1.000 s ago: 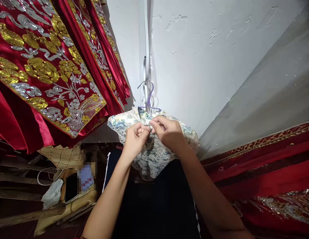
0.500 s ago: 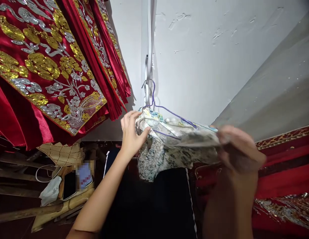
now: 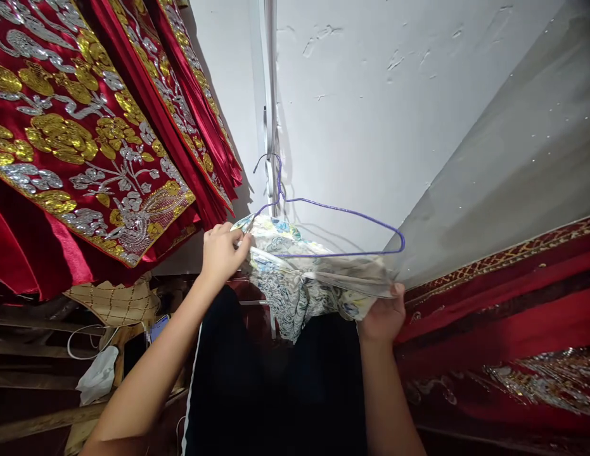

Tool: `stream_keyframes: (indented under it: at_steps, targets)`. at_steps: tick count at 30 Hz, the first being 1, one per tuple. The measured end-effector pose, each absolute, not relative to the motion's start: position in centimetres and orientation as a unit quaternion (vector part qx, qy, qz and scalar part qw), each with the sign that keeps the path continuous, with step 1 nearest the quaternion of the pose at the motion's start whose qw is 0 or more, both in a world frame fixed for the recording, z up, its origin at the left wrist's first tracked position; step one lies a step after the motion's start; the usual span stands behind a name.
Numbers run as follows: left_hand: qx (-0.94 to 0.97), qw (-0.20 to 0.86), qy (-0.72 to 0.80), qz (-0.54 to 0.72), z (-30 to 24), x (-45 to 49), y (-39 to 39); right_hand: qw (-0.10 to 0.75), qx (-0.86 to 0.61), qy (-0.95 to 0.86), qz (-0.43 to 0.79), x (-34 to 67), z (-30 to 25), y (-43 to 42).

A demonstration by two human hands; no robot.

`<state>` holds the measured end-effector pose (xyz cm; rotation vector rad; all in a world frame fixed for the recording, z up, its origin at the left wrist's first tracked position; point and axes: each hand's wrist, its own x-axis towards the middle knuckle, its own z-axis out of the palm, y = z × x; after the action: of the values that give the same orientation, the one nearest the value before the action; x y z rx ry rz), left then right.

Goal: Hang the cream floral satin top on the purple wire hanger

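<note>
A purple wire hanger (image 3: 333,209) hangs by its hook from a fitting on the white wall. A pale patterned garment (image 3: 295,278) in blue, green and cream is draped under it, with a clear plastic film over its right part. My left hand (image 3: 222,253) pinches the garment's left end near the hanger's left corner. My right hand (image 3: 383,316) grips the garment and the film from below at the hanger's right corner. The cloth is stretched between both hands.
Red robes with gold and silver embroidery (image 3: 85,139) hang at the upper left. More red embroidered cloth (image 3: 504,316) lies at the right. A phone (image 3: 154,328), a white cable and crumpled tissue (image 3: 97,380) rest on wooden boards at the lower left. Black trousers (image 3: 256,392) fill the bottom centre.
Both hands were together at the garment's collar. They have moved apart: the right hand swept to the hanger's right corner, the left stayed at the left end, and the hanger wire now shows.
</note>
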<state>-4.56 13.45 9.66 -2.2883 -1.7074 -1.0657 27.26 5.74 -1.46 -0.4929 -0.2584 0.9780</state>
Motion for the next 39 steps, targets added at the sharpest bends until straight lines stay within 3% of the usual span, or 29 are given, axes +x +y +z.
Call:
stream_keyframes:
  at_steps: [3,6,12,16,20,26,29,31,33,36,39]
  targets:
    - [-0.721,-0.031,-0.549,-0.421,9.0,-6.2,13.4,0.808,-0.228,-0.133,0.527,25.5,-2.4,6.6]
    - [-0.638,-0.169,-0.544,-0.518,6.5,-7.2,12.5,0.717,-0.288,-0.22,0.595,23.3,-2.2,7.3]
    - [-0.405,-0.366,-0.522,-0.655,0.8,-5.1,7.2,0.485,-0.513,-0.497,0.505,19.8,-1.0,7.1]
    - [-0.437,-0.331,-0.511,-0.662,0.7,-0.7,3.1,0.395,-0.461,-0.553,0.571,16.9,0.2,6.5]
    - [-0.644,-0.306,-0.456,-0.532,3.7,1.4,1.2,0.4,-0.317,-0.477,0.715,14.5,2.7,6.1]
    - [-0.678,-0.323,-0.366,-0.55,7.3,-1.5,3.7,0.378,-0.244,-0.355,0.819,14.3,6.4,6.4]
    - [-0.747,-0.356,-0.353,-0.437,7.0,-2.8,5.5,0.327,-0.252,-0.387,0.824,15.2,7.9,6.7]
    - [-0.789,-0.394,-0.352,-0.313,6.2,-3.6,6.2,0.283,-0.283,-0.488,0.776,16.4,9.1,7.1]
    - [-0.82,-0.383,-0.364,-0.222,5.5,-4.5,6.5,0.29,-0.343,-0.619,0.644,17.9,10.3,7.7]
    - [-0.851,-0.281,-0.409,-0.172,5.9,-6.2,7.0,0.401,-0.443,-0.682,0.422,19.8,11.8,9.4]
    - [-0.869,-0.168,-0.446,-0.133,8.3,-8.3,8.1,0.519,-0.475,-0.633,0.323,20.5,11.7,11.6]
